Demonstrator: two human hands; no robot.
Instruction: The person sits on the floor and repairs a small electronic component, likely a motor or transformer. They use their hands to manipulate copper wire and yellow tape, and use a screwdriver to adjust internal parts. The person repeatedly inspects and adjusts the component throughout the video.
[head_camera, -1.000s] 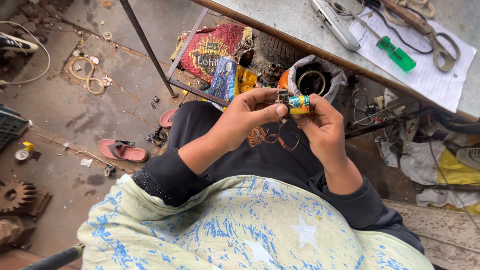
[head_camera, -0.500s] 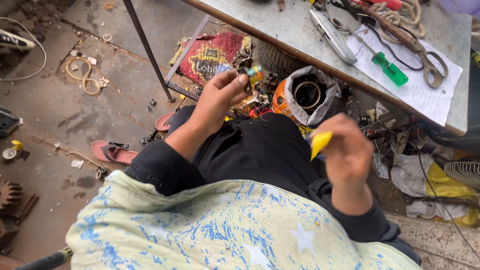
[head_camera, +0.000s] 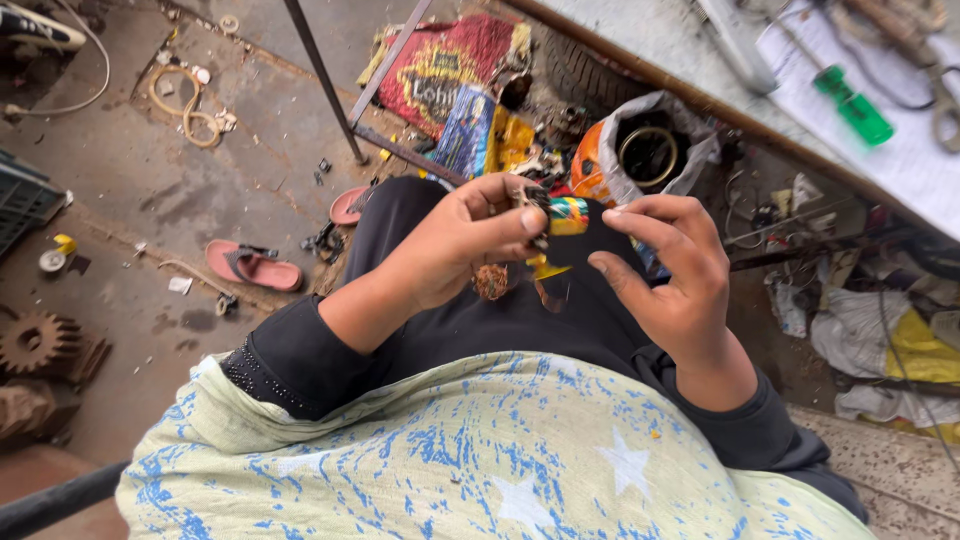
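Observation:
My left hand (head_camera: 462, 242) grips a small part wrapped in yellow and green tape (head_camera: 566, 215), held over my lap between thumb and fingers. A coppery wire coil (head_camera: 491, 282) dangles just below that hand. My right hand (head_camera: 668, 268) is close on the right, thumb and forefinger apart and curled toward the taped end, with a strip of yellow tape (head_camera: 548, 268) hanging beneath the part. I cannot tell whether the right fingers touch the part.
A grey workbench (head_camera: 640, 30) at the top right carries a green-handled screwdriver (head_camera: 851, 103), paper and pliers. Under it lie a plastic bag with a ring (head_camera: 650, 150), printed wrappers (head_camera: 440, 70) and scrap. A pink sandal (head_camera: 252, 266) and a rusty gear (head_camera: 32, 342) lie on the floor at left.
Half a second ago my hands were apart, the left raised with the part and the right holding yellow tape. Now both have come back together over my lap.

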